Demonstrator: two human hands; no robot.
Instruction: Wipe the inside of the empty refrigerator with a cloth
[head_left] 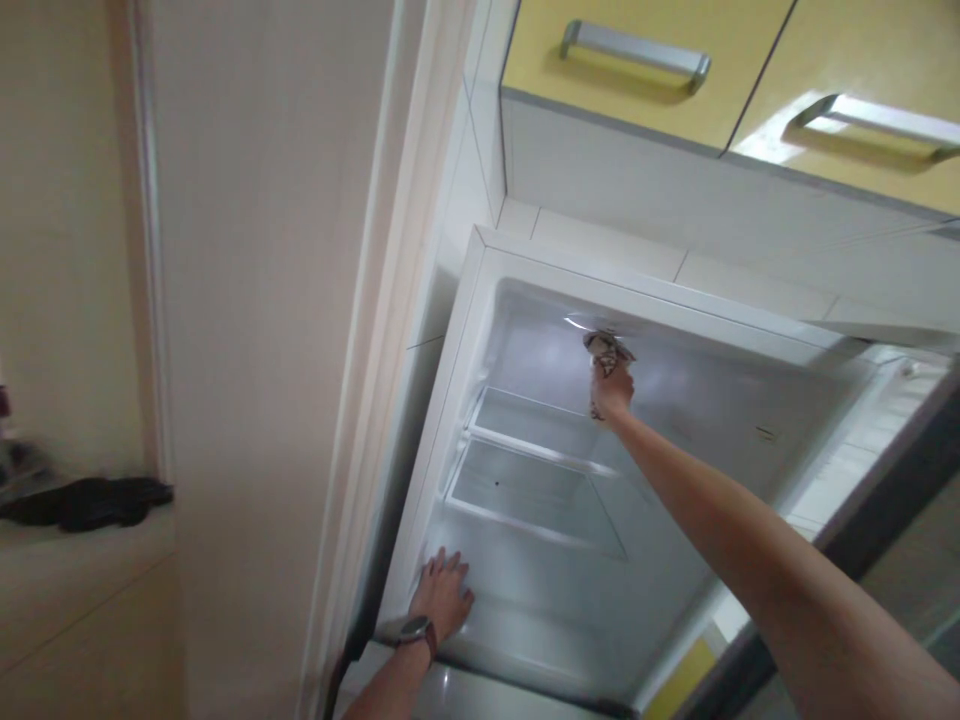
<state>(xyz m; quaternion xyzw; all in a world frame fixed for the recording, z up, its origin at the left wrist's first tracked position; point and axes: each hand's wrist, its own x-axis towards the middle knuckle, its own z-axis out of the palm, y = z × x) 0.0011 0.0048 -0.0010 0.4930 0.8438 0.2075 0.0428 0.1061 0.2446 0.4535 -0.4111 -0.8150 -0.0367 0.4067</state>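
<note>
An open refrigerator [480, 262] stands before me, its white interior in view. My right hand [616, 386] reaches deep inside, fingers wrapped round a bunched, patterned cloth [604, 352]. The cloth is up against the upper inner wall, beside a small bright spot of light. Lower down, my left hand [442, 592] lies flat with fingers spread against the inner left side of the refrigerator, holding nothing. A watch [417, 630] is on the left wrist. Between the hands, glass shelves [525, 490] with white edges sit along the left of the compartment.
Yellow cupboards [637, 95] with metal handles hang above the refrigerator. A pale door panel [255, 350] and its frame rise close on the left. At far left a black bag-like thing [94, 502] lies on the floor. A dark-edged panel [892, 510] crosses the right side.
</note>
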